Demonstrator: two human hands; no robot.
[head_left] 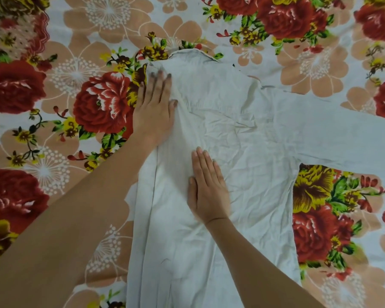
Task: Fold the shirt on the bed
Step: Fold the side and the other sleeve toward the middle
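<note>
Head view: white shirt (242,152) was spread mid floral bedsheet (53,134), pressed by flat left hand (153,112) & right hand (207,192), nothing grasped. Left-side fold cd be dragged loose if palms slid.

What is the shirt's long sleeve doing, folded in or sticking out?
Sticking out: the sleeve lies flat across the flowered bedsheet, stretched sideways away from the body of the shirt.
</note>
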